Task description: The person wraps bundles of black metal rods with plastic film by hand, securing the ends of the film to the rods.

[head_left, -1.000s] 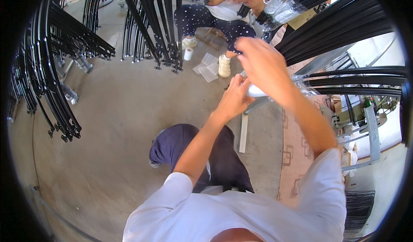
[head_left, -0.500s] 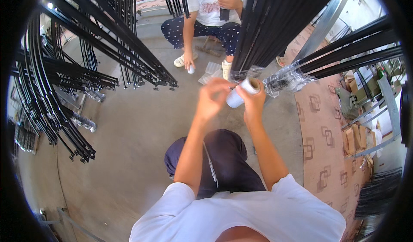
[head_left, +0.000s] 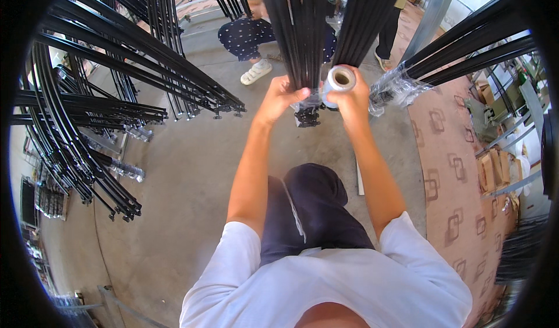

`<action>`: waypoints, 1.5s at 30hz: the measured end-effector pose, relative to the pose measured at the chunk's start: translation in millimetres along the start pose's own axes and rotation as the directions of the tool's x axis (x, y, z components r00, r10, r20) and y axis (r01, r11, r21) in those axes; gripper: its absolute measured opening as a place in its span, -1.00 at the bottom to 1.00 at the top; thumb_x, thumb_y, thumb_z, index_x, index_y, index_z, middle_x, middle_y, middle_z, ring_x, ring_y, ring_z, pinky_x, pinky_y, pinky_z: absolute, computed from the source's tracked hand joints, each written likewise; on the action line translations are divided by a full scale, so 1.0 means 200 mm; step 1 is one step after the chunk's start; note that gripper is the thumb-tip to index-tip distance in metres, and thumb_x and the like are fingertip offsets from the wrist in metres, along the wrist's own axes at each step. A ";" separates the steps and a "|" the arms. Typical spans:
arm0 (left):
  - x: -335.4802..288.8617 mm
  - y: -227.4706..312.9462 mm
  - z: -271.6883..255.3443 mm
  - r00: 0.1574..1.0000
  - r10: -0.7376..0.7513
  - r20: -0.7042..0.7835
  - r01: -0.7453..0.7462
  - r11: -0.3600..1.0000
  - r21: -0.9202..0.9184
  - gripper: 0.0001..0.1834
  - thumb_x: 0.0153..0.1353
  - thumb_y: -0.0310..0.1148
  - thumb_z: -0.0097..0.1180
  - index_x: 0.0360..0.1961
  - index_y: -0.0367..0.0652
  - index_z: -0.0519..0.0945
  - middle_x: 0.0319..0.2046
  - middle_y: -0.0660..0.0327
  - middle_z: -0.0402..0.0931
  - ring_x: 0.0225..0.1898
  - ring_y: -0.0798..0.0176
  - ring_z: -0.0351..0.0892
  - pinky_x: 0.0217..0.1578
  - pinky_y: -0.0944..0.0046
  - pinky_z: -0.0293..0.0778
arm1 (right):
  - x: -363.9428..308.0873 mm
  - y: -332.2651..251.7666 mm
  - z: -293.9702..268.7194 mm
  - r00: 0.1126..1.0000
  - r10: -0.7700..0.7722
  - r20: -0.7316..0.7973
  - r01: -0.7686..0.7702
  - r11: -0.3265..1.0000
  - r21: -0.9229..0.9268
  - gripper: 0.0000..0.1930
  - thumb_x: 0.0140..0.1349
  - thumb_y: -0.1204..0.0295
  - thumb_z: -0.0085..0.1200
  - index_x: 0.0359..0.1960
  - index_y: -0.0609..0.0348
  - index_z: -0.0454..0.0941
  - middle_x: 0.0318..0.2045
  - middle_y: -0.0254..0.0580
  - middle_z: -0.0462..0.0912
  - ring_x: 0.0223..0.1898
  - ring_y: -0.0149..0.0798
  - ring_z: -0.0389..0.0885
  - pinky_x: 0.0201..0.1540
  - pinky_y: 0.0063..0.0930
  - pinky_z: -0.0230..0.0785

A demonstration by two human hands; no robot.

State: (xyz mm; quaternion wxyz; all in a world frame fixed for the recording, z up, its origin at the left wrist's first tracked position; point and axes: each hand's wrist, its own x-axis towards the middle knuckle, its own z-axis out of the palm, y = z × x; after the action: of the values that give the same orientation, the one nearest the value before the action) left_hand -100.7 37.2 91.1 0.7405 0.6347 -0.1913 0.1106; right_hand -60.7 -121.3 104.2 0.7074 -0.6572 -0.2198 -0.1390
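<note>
A bundle of thin black rods [head_left: 298,42] hangs in front of me, its lower end showing small black fittings. Around its left side, close above those fittings, my left hand [head_left: 277,99] is closed, with the thumb across the front. My right hand [head_left: 354,101] grips a roll of clear stretch film [head_left: 331,85] against the bundle's right side; the roll's hollow core faces up. A strip of film [head_left: 313,99] spans the rods between the two hands. My left fingertips are hidden behind the rods.
More black rods [head_left: 372,19] hang just behind the roll. At right, another bundle has a film-wrapped end [head_left: 396,88]. Racks of rods [head_left: 174,77] slope in from the left. Beyond the bundle, a co-worker in dotted trousers [head_left: 244,36] squats; another person's leg [head_left: 389,34] stands farther right.
A rod bundle has come in front of me, and my left hand has closed on it. The film roll now lies against the rods, higher than before. The co-worker's hands are now hidden.
</note>
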 end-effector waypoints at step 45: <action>-0.03 0.01 -0.39 0.994 -0.099 0.054 0.104 0.989 -0.107 -0.28 0.09 -0.30 0.07 0.23 -0.09 0.02 0.11 0.27 0.17 0.09 0.37 0.17 -0.01 0.37 0.20 | 0.12 0.14 0.46 0.853 -0.177 0.491 0.100 0.979 0.179 -0.40 -0.14 0.36 0.26 -0.11 0.32 0.20 -0.24 -0.20 0.40 -0.20 -0.45 0.38 -0.18 -0.54 0.28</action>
State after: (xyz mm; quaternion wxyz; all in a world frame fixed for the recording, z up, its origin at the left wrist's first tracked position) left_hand -96.7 115.0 80.9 0.7741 0.6044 -0.1825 0.0465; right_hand -39.2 -25.5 95.7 0.6598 -0.5990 -0.4536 0.0033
